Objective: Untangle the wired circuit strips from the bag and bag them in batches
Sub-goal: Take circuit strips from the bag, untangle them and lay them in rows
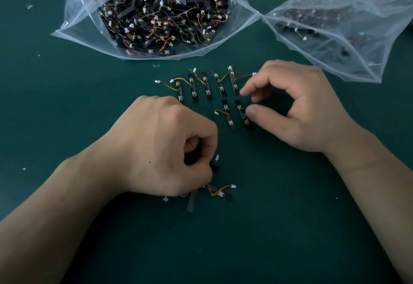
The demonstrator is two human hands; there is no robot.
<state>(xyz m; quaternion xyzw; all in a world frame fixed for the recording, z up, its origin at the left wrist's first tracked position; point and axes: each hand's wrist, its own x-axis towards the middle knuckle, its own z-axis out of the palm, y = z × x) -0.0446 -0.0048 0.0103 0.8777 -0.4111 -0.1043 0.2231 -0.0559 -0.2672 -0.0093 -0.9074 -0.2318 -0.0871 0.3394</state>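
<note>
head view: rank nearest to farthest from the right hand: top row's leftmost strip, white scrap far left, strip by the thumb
1. strip by the thumb, beside the right hand
2. leftmost strip, top row's left end
3. white scrap, far left

Left grip (161, 149) curls around a strip (214, 168); right grip (297, 105) hovers, thumb and forefinger parted.

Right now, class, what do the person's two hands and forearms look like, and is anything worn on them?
The left hand and right hand are bare: no gloves, rings or watch. The left forearm and right forearm run bare to the picture's edge, no sleeves showing. A small dark mole marks the back of the left hand.
</note>
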